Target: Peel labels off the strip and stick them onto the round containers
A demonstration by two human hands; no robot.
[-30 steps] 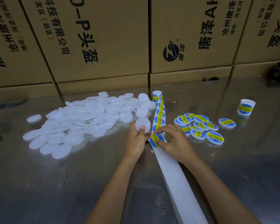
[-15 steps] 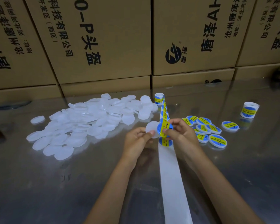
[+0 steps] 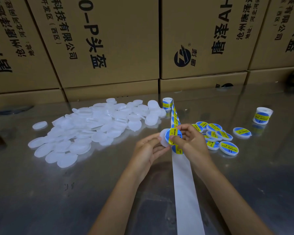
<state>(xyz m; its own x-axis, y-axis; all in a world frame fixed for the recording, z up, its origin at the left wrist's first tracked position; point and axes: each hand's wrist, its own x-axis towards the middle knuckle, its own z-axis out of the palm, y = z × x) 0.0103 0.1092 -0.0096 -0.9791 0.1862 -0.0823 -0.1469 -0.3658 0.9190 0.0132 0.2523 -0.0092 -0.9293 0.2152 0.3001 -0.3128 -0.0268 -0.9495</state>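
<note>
My left hand holds a white round container up off the table. My right hand pinches a blue and yellow label and lays it against that container's face. Below the hands the label strip runs toward me as bare white backing, with one label on it under my right hand. Beyond the hands the strip climbs to its roll. A pile of plain white containers lies to the left. Several labelled containers lie to the right.
A second label roll stands at the far right on the shiny metal table. Stacked cardboard boxes wall off the back. One white container lies apart at the left. Dark objects sit at the left edge and far right corner.
My right hand peeled a label from the strip, lifted it and brought it onto the container held in my left hand. Both hands rose off the table a little.
</note>
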